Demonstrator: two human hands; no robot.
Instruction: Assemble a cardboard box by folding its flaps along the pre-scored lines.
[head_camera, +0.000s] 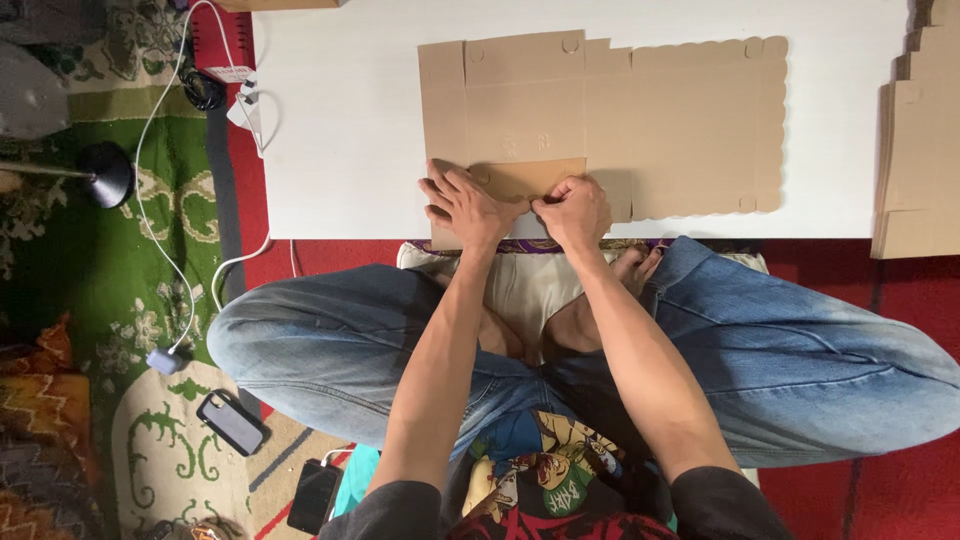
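Flat cardboard box blank (640, 120) on white table (340, 130). Left hand (465, 205): fingers spread flat on the folded near flap (525, 177). Right hand (575, 210): fingers pinching the flap's edge.

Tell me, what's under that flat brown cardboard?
The flat cardboard lies on a white table. Both hands press its folded near flap. Anything beneath is covered.
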